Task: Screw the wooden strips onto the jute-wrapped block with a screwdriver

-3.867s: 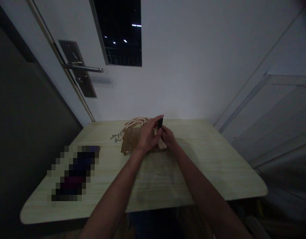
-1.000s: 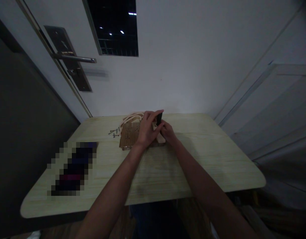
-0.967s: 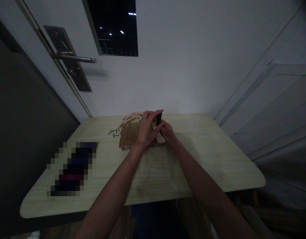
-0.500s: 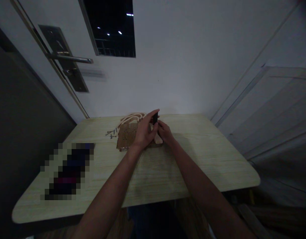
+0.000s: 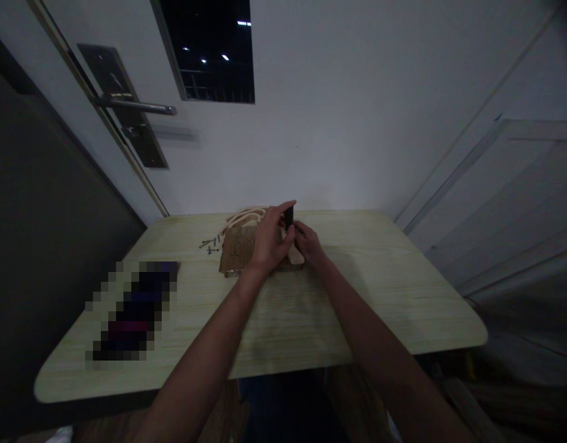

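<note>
A brown wooden board (image 5: 236, 252) with small holes lies near the far edge of the pale table (image 5: 288, 320). My left hand (image 5: 267, 240) rests over its right part, fingers curled round a small black tool (image 5: 288, 216) that stands upright. My right hand (image 5: 308, 244) pinches the same black tool lower down, beside a light wooden piece (image 5: 296, 257) lying on the board. Curved light wooden strips (image 5: 244, 215) lie just behind the board. What the tool's tip touches is hidden by my fingers.
Several small dark screws (image 5: 210, 244) lie left of the board. A blurred-out dark object (image 5: 133, 311) sits on the table's left side. A door with a metal handle (image 5: 133, 106) stands at left, a white wall behind, panelled doors at right.
Both hands have stayed on the black tool over the board. Only the camera view has shifted slightly.
</note>
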Demonstrator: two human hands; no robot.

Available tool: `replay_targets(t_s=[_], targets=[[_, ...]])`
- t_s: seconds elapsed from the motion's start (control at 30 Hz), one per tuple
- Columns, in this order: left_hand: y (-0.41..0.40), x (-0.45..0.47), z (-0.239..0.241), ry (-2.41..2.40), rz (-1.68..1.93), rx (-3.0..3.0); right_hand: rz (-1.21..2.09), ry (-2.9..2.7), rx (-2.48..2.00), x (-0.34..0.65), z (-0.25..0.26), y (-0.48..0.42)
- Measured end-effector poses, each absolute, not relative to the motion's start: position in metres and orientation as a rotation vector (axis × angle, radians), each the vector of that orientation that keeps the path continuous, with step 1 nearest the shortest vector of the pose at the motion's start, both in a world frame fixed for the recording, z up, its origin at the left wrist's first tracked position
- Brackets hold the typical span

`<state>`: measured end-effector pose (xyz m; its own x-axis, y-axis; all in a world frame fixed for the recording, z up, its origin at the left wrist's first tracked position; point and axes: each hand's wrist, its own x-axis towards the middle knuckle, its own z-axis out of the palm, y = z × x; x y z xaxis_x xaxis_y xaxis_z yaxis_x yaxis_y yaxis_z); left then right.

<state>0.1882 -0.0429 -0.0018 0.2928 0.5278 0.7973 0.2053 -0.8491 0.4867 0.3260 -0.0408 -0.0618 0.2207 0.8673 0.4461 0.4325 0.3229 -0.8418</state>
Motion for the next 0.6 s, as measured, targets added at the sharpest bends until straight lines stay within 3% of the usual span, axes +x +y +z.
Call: replay_targets(t_s=[0.6], targets=[[-0.0442,0.1894,-0.0035,0.643,1.562,2.295,0.468,-1.389,-1.249,0.3292,-0.0659,-0.0392]])
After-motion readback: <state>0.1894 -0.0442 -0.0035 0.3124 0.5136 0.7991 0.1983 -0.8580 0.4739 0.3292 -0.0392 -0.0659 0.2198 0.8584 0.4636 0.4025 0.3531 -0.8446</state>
